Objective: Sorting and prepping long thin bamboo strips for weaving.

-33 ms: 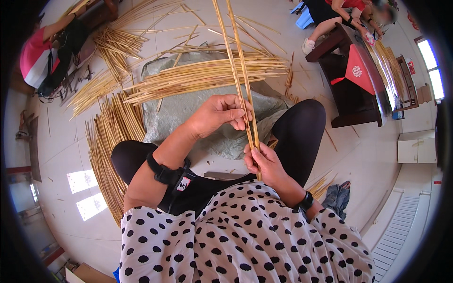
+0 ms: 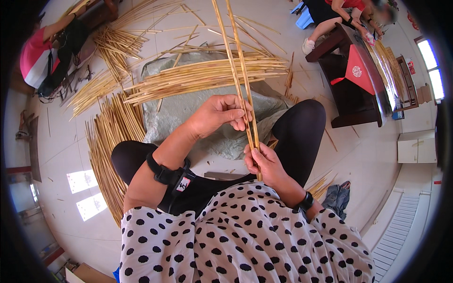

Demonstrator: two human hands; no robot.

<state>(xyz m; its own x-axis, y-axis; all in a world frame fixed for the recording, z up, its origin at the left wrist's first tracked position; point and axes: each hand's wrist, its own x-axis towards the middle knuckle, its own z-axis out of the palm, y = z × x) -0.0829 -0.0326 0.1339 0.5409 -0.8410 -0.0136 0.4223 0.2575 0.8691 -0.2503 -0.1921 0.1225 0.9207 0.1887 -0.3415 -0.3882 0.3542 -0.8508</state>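
Two long, thin yellow-brown sticks (image 2: 241, 70) with dark blotches, like peeled cane, rise side by side between my knees and run out past the top edge. My left hand (image 2: 219, 114) is closed around them partway up, thumb and forefinger pinching. Lower down, my right hand (image 2: 268, 164) grips both near their bottom ends, which poke out just below its fingers. Beyond my hands, a bundle of similar sticks (image 2: 203, 78) lies crosswise on a grey-green plastic sheet (image 2: 172, 122).
Beside my left knee spreads a large pile of sticks (image 2: 106, 146). More loose sticks (image 2: 118, 47) lie on the floor at far left. One person (image 2: 42, 61) sits there; another (image 2: 349, 14) works at a dark wooden table (image 2: 342, 85) at far right. Dark cloth (image 2: 336, 198) lies right of me.
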